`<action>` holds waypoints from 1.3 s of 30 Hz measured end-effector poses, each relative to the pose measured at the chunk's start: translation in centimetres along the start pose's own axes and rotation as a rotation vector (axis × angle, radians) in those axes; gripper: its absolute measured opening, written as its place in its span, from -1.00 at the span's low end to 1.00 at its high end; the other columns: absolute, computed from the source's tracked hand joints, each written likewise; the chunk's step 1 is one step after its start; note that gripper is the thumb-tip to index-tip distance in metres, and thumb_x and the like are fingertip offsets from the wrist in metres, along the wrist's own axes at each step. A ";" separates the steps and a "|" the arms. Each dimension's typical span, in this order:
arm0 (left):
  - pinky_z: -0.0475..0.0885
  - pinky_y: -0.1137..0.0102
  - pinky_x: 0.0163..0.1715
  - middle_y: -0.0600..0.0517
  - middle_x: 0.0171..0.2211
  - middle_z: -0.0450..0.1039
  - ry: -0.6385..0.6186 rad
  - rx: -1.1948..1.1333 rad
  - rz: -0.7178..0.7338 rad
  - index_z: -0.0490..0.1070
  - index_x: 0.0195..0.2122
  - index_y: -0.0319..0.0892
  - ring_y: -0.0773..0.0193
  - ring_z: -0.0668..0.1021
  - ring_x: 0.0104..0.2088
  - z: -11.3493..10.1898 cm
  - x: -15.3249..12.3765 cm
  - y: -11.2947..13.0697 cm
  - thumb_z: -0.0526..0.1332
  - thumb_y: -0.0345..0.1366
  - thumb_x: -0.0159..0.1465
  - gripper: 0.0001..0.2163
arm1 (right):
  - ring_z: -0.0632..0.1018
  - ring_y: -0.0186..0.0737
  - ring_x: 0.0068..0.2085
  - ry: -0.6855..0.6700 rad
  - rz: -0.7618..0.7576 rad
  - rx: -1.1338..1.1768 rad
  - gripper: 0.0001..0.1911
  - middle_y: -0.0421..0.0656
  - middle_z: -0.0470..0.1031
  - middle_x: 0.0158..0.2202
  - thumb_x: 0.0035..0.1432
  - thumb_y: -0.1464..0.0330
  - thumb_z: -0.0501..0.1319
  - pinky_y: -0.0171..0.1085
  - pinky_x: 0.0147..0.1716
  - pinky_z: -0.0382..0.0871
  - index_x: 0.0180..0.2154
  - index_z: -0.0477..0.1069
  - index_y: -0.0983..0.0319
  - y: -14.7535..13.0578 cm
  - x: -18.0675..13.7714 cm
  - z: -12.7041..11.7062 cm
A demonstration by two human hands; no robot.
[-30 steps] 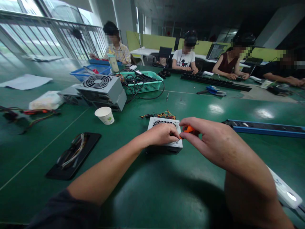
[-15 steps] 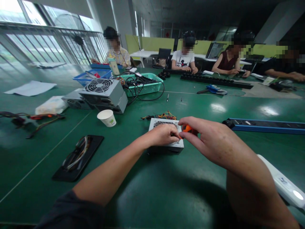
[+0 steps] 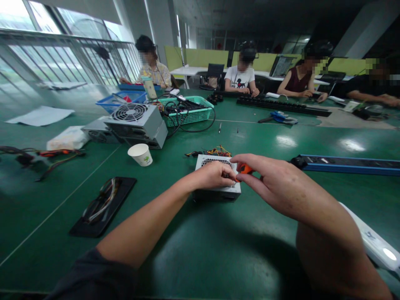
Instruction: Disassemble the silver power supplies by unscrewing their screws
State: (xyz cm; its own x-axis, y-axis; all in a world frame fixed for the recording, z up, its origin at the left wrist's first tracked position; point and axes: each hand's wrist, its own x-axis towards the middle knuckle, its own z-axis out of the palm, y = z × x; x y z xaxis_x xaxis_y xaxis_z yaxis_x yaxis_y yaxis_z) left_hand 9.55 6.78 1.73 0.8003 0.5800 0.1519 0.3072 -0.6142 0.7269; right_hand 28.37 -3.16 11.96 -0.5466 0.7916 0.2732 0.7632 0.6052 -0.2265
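A small silver power supply box (image 3: 215,192) lies on the green table in front of me, with coloured wires (image 3: 215,150) sticking out behind it. My left hand (image 3: 214,175) rests on top of the box, fingers curled and pinched at its right edge. My right hand (image 3: 275,187) is closed around an orange-handled tool (image 3: 246,168), whose tip meets my left fingertips over the box. What the left fingers pinch is hidden.
A paper cup (image 3: 140,154), stacked grey power supplies (image 3: 137,123) and a teal basket (image 3: 190,109) of cables stand at the back left. A black tray (image 3: 103,206) lies left, a blue rail (image 3: 350,163) right, a white device (image 3: 371,243) near right. Several people sit across the table.
My hands have barely moved on the box. The view has shifted slightly to the left and steadied.
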 end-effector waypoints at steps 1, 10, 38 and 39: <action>0.31 0.49 -0.32 0.09 -0.37 0.56 -0.011 0.004 0.015 0.61 -0.28 -0.23 0.37 0.51 -0.35 -0.1 -0.1 0.1 0.30 -0.35 0.25 -0.90 | 0.62 -0.05 0.00 -0.002 0.001 -0.002 -0.69 -0.09 0.59 0.08 0.39 0.30 0.10 -0.14 -0.09 0.45 0.11 0.40 0.12 0.0 0.0 0.0; 0.39 0.47 -0.23 0.08 -0.33 0.61 -0.032 -0.075 0.016 0.63 -0.26 -0.19 0.33 0.59 -0.30 -0.1 -0.4 0.0 0.35 -0.31 0.23 -0.89 | 0.63 -0.06 -0.06 -0.006 0.014 -0.019 -0.69 -0.08 0.60 0.03 0.41 0.28 0.07 -0.13 -0.14 0.45 0.10 0.40 0.13 -0.2 0.0 0.0; 0.39 0.22 0.13 -0.22 0.17 0.47 0.354 0.532 -0.583 0.47 0.18 -0.24 -0.05 0.52 0.14 -6.0 -2.4 -2.3 0.20 0.03 0.29 -0.45 | 0.60 0.01 -0.03 0.272 0.204 -0.152 -0.58 0.13 0.58 0.02 0.34 0.40 0.00 -0.07 -0.05 0.45 0.16 0.38 0.34 3.9 1.8 1.0; 0.40 0.24 0.12 -0.23 0.17 0.47 0.309 0.524 -0.588 0.45 0.19 -0.27 -0.04 0.53 0.13 -6.4 -2.6 -2.5 0.18 0.03 0.30 -0.44 | 0.60 -0.01 -0.03 0.244 0.205 -0.137 -0.58 0.12 0.58 0.00 0.32 0.42 -0.01 -0.09 -0.05 0.45 0.14 0.39 0.34 4.6 2.2 1.4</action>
State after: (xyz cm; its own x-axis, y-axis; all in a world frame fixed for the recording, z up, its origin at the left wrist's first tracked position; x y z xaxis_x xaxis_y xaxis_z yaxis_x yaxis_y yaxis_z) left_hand 3.43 10.26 3.78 0.2822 0.9562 0.0779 0.8897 -0.2912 0.3517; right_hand 30.13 1.48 10.19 -0.2914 0.8421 0.4539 0.8967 0.4057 -0.1771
